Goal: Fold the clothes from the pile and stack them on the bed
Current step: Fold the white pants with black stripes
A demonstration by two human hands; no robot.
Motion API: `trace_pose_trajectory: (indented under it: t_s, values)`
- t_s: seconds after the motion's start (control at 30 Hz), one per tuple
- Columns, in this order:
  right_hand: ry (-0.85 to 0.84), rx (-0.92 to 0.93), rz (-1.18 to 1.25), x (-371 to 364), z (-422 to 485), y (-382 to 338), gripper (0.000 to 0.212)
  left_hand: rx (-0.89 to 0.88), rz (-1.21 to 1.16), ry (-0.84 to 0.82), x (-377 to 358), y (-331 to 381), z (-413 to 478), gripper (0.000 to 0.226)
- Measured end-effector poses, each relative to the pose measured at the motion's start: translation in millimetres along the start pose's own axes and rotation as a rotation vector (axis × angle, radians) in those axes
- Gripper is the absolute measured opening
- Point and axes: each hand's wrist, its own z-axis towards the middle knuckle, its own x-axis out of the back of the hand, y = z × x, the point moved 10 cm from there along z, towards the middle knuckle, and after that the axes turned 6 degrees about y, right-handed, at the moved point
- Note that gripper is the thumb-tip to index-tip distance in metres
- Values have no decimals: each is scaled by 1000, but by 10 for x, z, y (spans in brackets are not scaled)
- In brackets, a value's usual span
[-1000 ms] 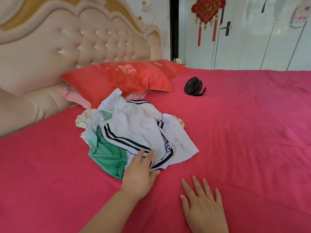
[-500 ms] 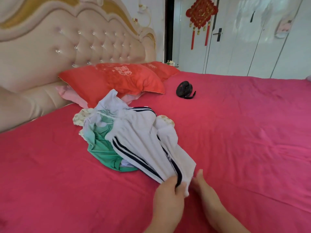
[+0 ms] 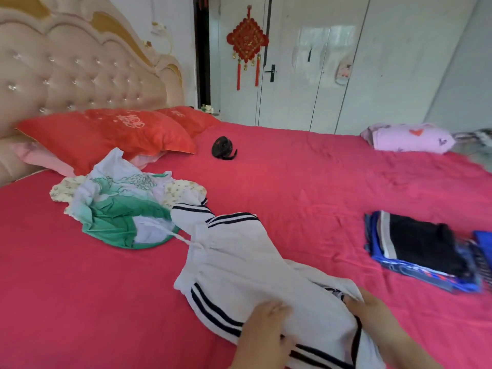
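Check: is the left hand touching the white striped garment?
Touching. The head view shows the left hand lying on the white striped garment and gripping its cloth.

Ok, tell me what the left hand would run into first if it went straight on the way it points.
The white striped garment it grips, which stretches ahead of the left hand. Beyond that only bare pink sheet seems to lie in line, though depth is unclear.

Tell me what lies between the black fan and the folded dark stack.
Nothing but bare pink sheet between the black fan and the folded stack, as the head view shows.
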Motion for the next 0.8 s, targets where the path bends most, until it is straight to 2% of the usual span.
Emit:
trace_pose_trajectory:
  t_s: [0.07,0.2,0.33,0.47,0.53,0.67,0.77,0.8]
  values:
    - [73,-38,-90,214,-138,294,20,10,149,146,97,-82,-24,62]
    - [166,-96,-245,329,-358,814,41,129,268,55,21,-361,-31,58]
    - [286,-74,-292,594,-476,871,23,231,324,-62,-232,-616,-174,59]
    - [484,-125,-241,1150,-458,886,20,251,335,-37,-323,-686,-286,59]
    - [473,-161,-184,1212,-472,924,27,251,316,-35,-341,-693,-265,59]
    - [324,-149,-125,862,-592,1066,45,247,353,10,-388,-745,-263,62]
    - [345,-129,-167,695,-661,1230,61,234,344,55,-402,-755,-273,89]
    - [359,-125,-190,684,-677,1260,63,231,346,64,-392,-758,-268,92]
